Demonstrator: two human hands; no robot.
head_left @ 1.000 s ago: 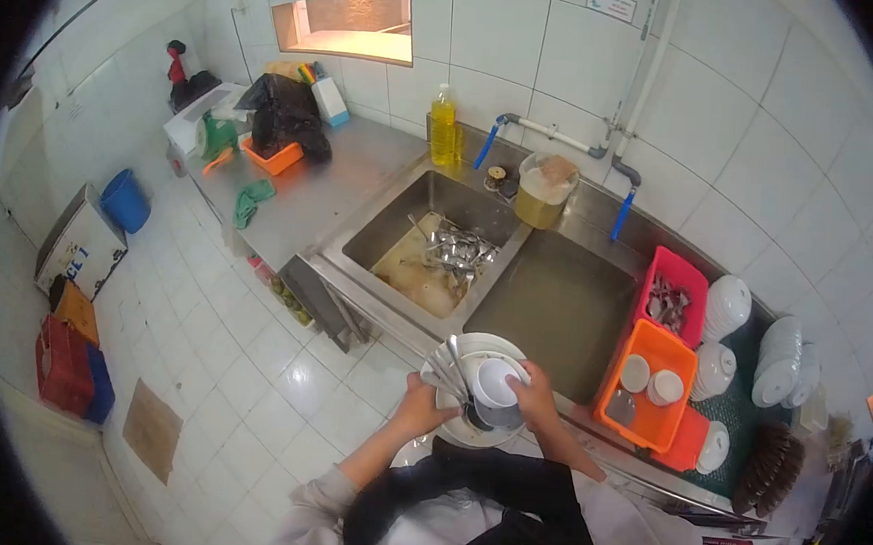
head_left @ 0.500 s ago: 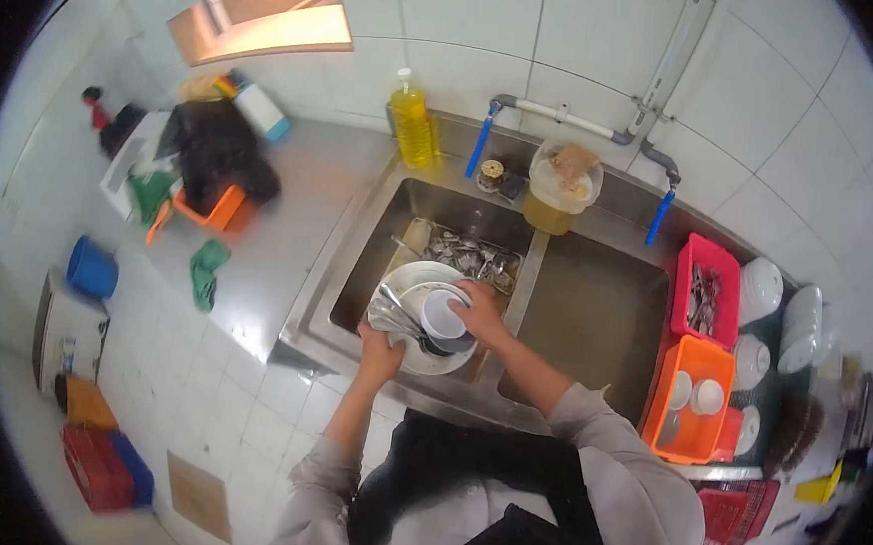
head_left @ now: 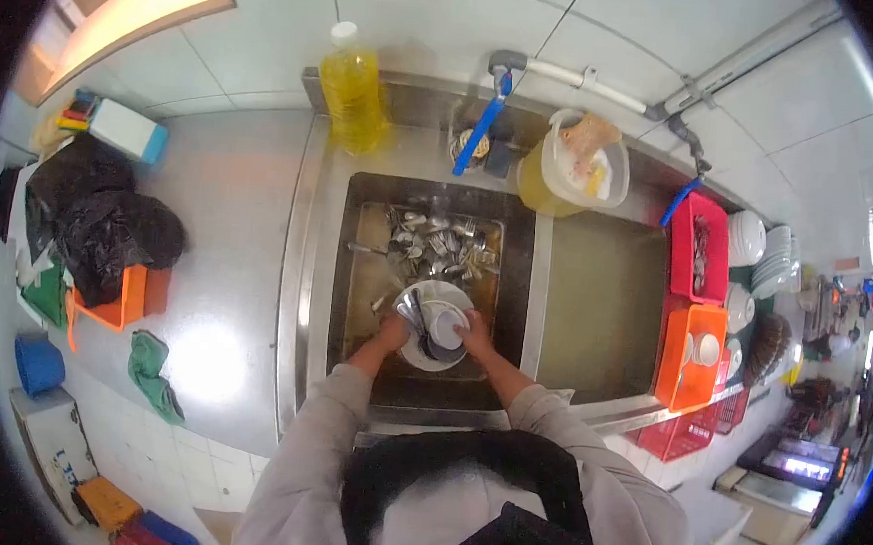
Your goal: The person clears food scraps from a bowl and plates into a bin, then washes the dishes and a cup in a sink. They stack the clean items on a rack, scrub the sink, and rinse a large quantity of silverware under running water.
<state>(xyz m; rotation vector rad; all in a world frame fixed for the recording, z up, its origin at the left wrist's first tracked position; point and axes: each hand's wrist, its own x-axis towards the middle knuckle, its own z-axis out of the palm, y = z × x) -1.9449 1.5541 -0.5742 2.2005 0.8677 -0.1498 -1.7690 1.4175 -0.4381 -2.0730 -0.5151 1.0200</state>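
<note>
Low in the left sink basin (head_left: 350, 297), I hold a stack of white plates (head_left: 445, 293) between both hands. A small white bowl (head_left: 448, 327) and some spoons and forks (head_left: 412, 309) rest on top of the plates. My left hand (head_left: 390, 332) grips the left rim, its fingers partly under the stack. On the opposite side, my right hand (head_left: 476, 333) is closed on the rim, with the thumb near the small bowl. Just beyond the stack, a heap of metal cutlery (head_left: 436, 245) lies in a tray in the basin.
Water fills the right basin (head_left: 599, 312). Behind stand a bottle of yellow liquid (head_left: 352, 92), a blue-handled tap (head_left: 482, 130) and a tub (head_left: 563, 170). To the right are a red basket (head_left: 698, 249) and an orange basket (head_left: 692, 373). A green cloth (head_left: 154, 370) lies left.
The view has shifted closer over the sink. Both hands have carried the stack of plates from the basin's front edge further into the basin, below the cutlery heap.
</note>
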